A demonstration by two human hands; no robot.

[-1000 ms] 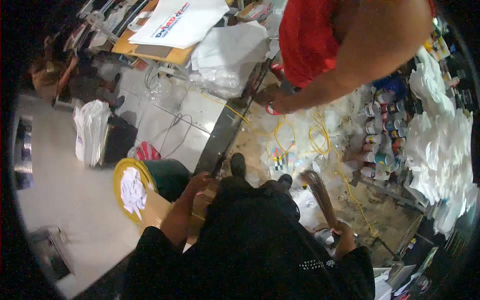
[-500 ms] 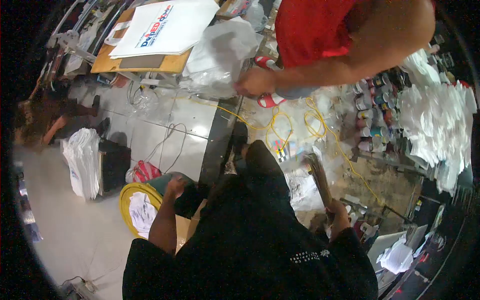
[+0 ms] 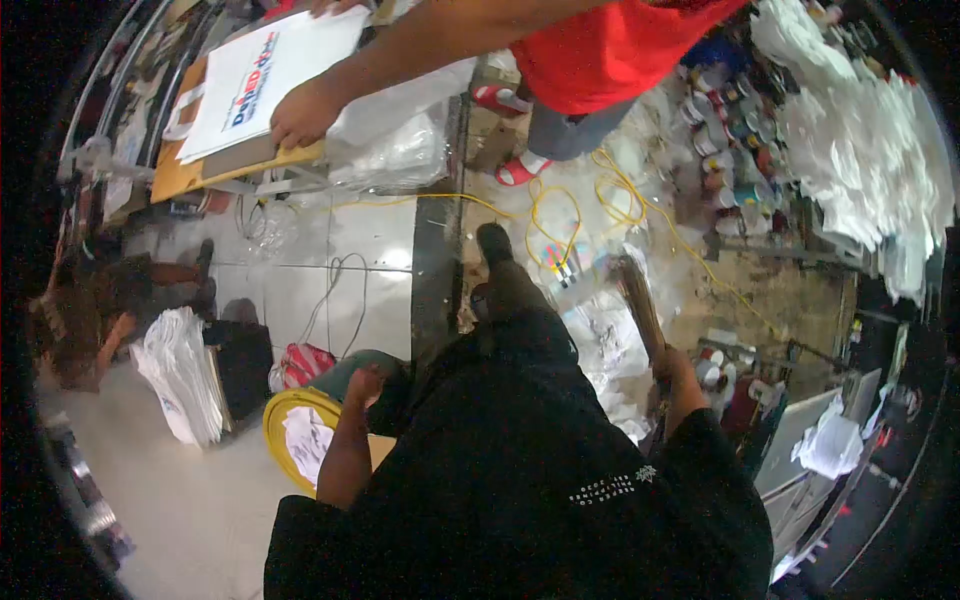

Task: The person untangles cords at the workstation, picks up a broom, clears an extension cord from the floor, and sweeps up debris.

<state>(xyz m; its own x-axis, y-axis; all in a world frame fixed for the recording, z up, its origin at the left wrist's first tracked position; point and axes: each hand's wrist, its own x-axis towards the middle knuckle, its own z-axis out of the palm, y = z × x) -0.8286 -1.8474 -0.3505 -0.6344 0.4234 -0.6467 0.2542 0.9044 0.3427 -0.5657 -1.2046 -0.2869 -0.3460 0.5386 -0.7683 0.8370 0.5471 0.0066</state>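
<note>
My right hand [image 3: 677, 366] is closed round the lower end of a brown broom [image 3: 640, 302], whose bristles point up and away from me. Over the dark green bin [image 3: 372, 372] hangs my left hand [image 3: 366, 386], its fingers curled; whether anything is inside them is too small to tell. Beside that hand, the bin's yellow rim [image 3: 275, 440] surrounds crumpled white material [image 3: 307, 440]. A red and white bundle [image 3: 302, 366] lies just beyond the bin.
A co-worker in a red shirt [image 3: 610, 55] reaches over printed white sheets [image 3: 225, 110] on a wooden table [image 3: 175, 178]. Yellow cable [image 3: 700, 262] crosses the floor. Stacked white bags [image 3: 180, 375] stand left, near another person [image 3: 95, 320]. Paint cans [image 3: 735, 140] and hanging white bags [image 3: 850, 150] are right.
The co-worker's arm has moved left onto the printed sheets. My view has shifted forward as my legs stepped. The broom stays in my right hand.
</note>
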